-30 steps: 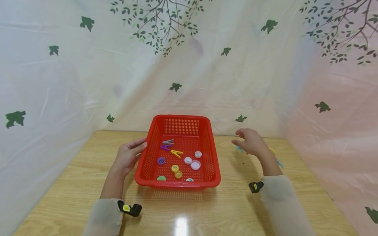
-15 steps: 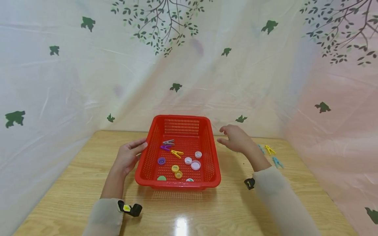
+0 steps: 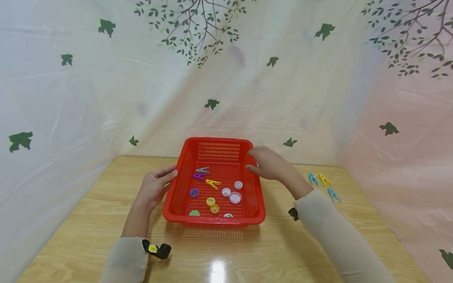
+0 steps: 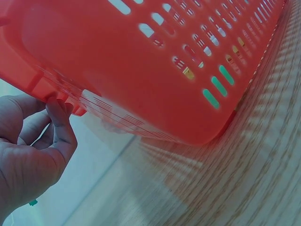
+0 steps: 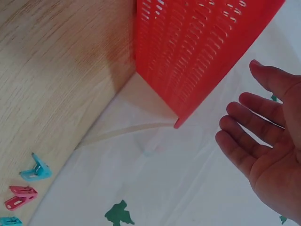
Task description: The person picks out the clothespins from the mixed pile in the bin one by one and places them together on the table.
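A red plastic basket stands on the table, tilted toward me. My left hand pinches its left rim between thumb and fingers, as the left wrist view also shows. Inside lie a grey clothespin, a purple clothespin and a yellow clothespin. Several bottle caps share the basket floor, among them a purple cap, a pale pink cap and a yellow cap. Over the right rim hovers my right hand; the right wrist view shows its fingers loosely bent, holding nothing.
Right of the basket, two blue clothespins, one here, and another yellow clothespin lie on the wooden table. A pink clothespin shows in the right wrist view. A pale curtain with leaf prints surrounds the table.
My right hand has moved left from above the clothespins on the table to the basket's right rim, uncovering those clothespins. The left hand keeps its grip.
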Motion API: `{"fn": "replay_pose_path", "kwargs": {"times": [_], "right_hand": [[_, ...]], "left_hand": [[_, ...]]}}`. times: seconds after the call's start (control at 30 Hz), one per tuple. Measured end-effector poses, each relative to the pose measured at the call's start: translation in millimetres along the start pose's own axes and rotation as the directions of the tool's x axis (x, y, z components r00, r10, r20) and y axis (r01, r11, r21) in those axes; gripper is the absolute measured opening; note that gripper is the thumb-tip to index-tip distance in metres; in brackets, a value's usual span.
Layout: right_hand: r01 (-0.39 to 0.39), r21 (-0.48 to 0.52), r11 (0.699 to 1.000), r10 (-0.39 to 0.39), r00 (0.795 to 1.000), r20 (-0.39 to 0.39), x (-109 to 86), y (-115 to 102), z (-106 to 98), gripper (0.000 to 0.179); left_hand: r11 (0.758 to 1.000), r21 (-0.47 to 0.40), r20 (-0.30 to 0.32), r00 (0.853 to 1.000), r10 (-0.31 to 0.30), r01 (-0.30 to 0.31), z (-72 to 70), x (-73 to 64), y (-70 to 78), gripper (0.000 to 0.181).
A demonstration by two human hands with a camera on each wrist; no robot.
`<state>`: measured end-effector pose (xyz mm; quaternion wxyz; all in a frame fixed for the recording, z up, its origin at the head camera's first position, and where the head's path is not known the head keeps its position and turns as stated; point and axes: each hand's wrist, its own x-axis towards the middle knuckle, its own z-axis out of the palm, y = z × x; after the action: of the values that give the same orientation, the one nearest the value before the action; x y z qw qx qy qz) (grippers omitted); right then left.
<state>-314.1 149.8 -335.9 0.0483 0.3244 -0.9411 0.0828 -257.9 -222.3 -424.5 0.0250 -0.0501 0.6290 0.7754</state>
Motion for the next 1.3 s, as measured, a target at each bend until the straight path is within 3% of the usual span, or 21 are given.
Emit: {"fn": "replay_pose_path", "kwargs": {"times": [0.23, 0.77, 1.13, 1.3], "right_hand": [[0.041, -0.045, 0.998, -0.038, 0.997, 0.063, 13.2, -13.9, 5.5, 0.048], [0.082, 0.025, 0.996, -0.084, 0.990, 0.115, 34.0, -24.2, 18.4, 0.054], [0.074, 0.060, 0.995, -0.083, 0.983, 0.163, 44.6, -33.3, 36.1, 0.052], [0.033, 0.106, 0.994, -0.055, 0.975, 0.213, 49.0, -36.2, 46.2, 0.056]], "left_hand": [[1.000, 0.003, -0.001, 1.000, 0.001, -0.001, -0.3, 0.2, -0.7, 0.058], [1.000, 0.011, 0.008, 1.000, 0.018, -0.018, 0.3, 1.7, -0.4, 0.057], [1.000, 0.013, 0.008, 1.000, 0.013, -0.013, -2.2, 1.3, -0.1, 0.058], [1.000, 0.004, 0.009, 1.000, 0.012, -0.012, -1.5, 1.7, -0.3, 0.058]]}}
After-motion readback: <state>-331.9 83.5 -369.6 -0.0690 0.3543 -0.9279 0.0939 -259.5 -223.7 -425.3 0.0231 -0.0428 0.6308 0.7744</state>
